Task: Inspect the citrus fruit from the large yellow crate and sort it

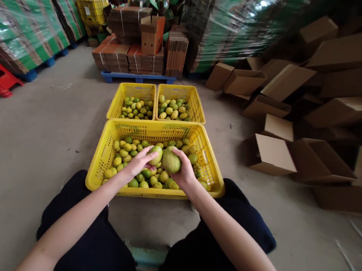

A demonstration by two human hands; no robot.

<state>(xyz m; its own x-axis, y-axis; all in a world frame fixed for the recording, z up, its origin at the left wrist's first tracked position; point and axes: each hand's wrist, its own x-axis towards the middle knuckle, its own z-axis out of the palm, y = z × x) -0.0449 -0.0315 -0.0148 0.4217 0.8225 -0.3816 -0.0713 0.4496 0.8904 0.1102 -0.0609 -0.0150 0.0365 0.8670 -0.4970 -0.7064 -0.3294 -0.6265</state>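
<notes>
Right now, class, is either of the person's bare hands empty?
No, the bare left hand holds a round light-green fruit, and the bare right hand holds a larger-looking round green fruit.

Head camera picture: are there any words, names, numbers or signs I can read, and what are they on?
No words, brands, numbers or signs can be read.
Pale label on the yellow crate at the back: too small to read.
Wrapped green stack at right: any print is too blurred.
Smaller fruit in the left hand, larger fruit in the right hand: no writing shows.
</notes>
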